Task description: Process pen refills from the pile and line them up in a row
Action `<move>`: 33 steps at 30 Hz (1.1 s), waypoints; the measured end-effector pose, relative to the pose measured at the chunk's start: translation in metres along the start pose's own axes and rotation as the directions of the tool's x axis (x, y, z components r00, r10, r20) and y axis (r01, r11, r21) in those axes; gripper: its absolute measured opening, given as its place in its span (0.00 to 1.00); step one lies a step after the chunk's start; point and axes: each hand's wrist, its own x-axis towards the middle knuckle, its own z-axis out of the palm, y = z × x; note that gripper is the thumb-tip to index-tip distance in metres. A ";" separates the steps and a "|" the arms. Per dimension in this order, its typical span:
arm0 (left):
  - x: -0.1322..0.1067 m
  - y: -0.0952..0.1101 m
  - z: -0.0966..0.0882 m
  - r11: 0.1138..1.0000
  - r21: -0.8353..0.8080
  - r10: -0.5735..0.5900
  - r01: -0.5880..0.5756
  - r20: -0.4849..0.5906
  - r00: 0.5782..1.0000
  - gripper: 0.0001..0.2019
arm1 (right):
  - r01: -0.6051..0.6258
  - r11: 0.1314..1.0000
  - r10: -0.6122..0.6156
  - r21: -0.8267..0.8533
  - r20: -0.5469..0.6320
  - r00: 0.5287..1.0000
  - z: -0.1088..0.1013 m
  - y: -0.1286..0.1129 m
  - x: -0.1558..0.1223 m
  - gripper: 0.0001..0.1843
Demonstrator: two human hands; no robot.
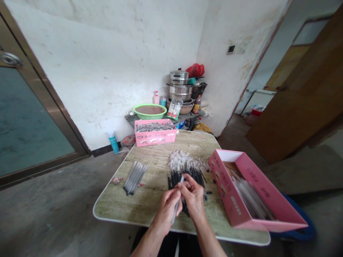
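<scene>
Near the front edge of the table, my left hand [169, 204] has its fingers closed around a slim translucent tube [175, 211], whose lower end sticks out below them. My right hand [193, 195] meets it at the tube's upper end, thumb and fingers pinched there around a pale tip [182, 179]. Just beyond lie a heap of thin black sticks [175, 180], partly hidden by my hands, and a heap of small whitish translucent pieces [179, 159]. To the left, a neat row of grey tubes with dark ends [135, 176] rests flat on the table.
A pink box [155, 139] full of tubes stands at the table's far edge. A larger pink box [227, 194] with clear tubes sits at the right. Behind are a green basin [150, 116] and stacked pots [180, 93]. A wooden door [297, 96] is at right.
</scene>
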 end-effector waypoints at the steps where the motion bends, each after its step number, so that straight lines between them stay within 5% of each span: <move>1: 0.001 0.000 0.000 1.000 0.013 0.005 -0.005 0.009 1.000 0.17 | -0.002 1.000 0.002 0.003 0.004 1.000 -0.001 0.000 0.000 0.18; 11: 0.013 0.001 -0.011 0.980 0.198 -0.025 -0.006 0.157 0.987 0.18 | -0.042 0.993 0.043 0.108 -0.010 0.999 -0.013 -0.008 0.009 0.27; 17: 0.010 0.015 -0.021 0.980 0.197 -0.052 0.037 0.072 0.996 0.18 | -0.085 0.967 0.038 -0.242 -0.193 0.981 -0.057 -0.010 0.005 0.23; 21: 0.014 0.014 -0.029 0.983 0.181 -0.028 0.028 -0.001 1.000 0.18 | -0.087 0.760 0.026 -0.644 -0.104 0.994 -0.087 -0.009 -0.016 0.14; 26: 0.017 0.013 -0.031 0.988 0.156 0.015 -0.009 -0.034 0.999 0.18 | 0.055 0.441 0.056 -0.896 0.089 0.994 -0.088 -0.010 -0.045 0.10; 33: 0.018 0.008 -0.026 0.989 0.142 0.044 -0.037 -0.047 0.998 0.18 | 0.021 0.299 0.115 -0.954 0.057 0.992 -0.076 0.003 -0.050 0.06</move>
